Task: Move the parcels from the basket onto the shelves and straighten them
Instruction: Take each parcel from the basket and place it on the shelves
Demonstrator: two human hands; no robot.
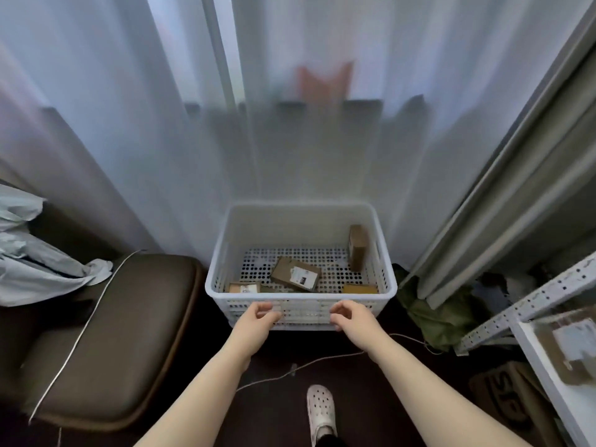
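Left hand (pixel 262 315), right hand (pixel 347 317) at near wall of basket (pixel 300 210) on floor; fingers (pixel 272 315) loosely curled, gripping nothing. Four parcels (pixel 296 274) inside. Risk: jolted basket topples upright parcel (pixel 357 246) leaning at right wall.

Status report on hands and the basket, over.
Left hand and right hand empty, loosely curled at the near wall of the basket. Four parcels inside, none lifted. Cable on the floor under the arms.
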